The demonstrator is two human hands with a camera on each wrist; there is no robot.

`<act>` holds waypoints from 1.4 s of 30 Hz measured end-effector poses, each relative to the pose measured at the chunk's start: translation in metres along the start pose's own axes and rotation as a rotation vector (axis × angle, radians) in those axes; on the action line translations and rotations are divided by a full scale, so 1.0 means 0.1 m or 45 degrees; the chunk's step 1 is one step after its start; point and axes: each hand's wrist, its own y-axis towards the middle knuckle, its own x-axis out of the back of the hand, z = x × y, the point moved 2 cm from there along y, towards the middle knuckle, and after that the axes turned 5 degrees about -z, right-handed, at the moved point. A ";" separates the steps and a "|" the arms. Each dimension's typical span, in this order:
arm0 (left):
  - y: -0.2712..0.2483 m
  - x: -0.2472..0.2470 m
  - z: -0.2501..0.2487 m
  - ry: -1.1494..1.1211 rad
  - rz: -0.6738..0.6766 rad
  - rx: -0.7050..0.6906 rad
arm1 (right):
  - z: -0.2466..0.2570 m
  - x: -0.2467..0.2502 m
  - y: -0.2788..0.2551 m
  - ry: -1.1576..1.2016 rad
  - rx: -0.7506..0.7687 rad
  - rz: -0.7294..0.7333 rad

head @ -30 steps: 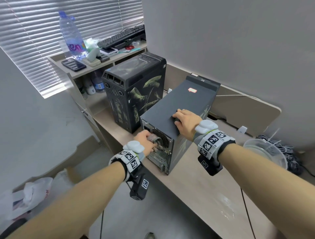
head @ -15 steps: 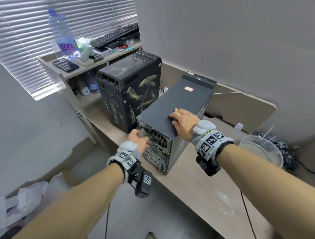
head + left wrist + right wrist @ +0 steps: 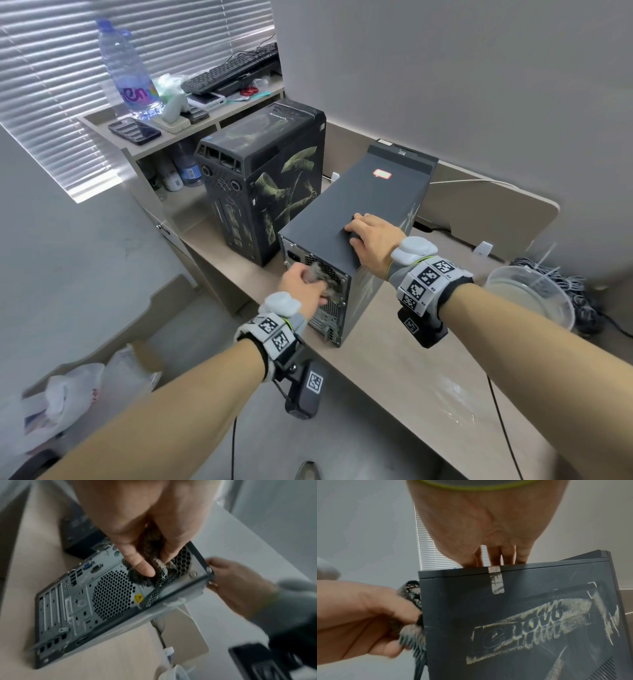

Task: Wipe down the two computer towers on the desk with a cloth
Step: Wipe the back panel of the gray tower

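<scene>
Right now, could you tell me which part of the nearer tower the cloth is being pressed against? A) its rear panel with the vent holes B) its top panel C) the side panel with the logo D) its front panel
A: the left hand pinches the cloth against the perforated rear panel of the nearer tower, while the right hand rests on top.

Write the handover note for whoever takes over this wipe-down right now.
Left hand: grips the bunched cloth against the upper rear panel of the near tower, at the vent holes.
Right hand: rests on the near tower's top, fingers over the top edge, steadying it.
Far tower: stands behind on the desk, untouched by either hand.
Done: cannot tell which faces are clean; the near tower's logo side still shows dust.
Left: finish the rear panel, that dusty side, then the far tower.
</scene>
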 end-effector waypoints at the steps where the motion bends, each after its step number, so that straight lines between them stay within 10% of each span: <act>1: -0.06 -0.06 0.04 0.069 0.072 -0.051 | 0.00 0.01 0.00 -0.001 0.002 -0.003; 5: -0.06 -0.06 0.23 0.319 0.189 -0.113 | 0.00 0.00 0.00 0.003 0.005 -0.008; 18: 0.42 0.16 0.40 -0.185 -0.146 0.451 | -0.02 -0.04 -0.01 0.025 0.021 -0.059; 27: 0.52 0.33 0.35 -0.026 -0.204 0.320 | 0.01 -0.01 -0.03 0.034 0.000 -0.046; 37: -0.22 -0.24 0.34 -0.068 0.329 0.427 | 0.02 0.00 -0.01 0.032 0.004 -0.054; 42: 0.04 0.09 0.31 -0.191 0.011 0.469 | 0.02 0.02 -0.02 0.029 -0.025 -0.040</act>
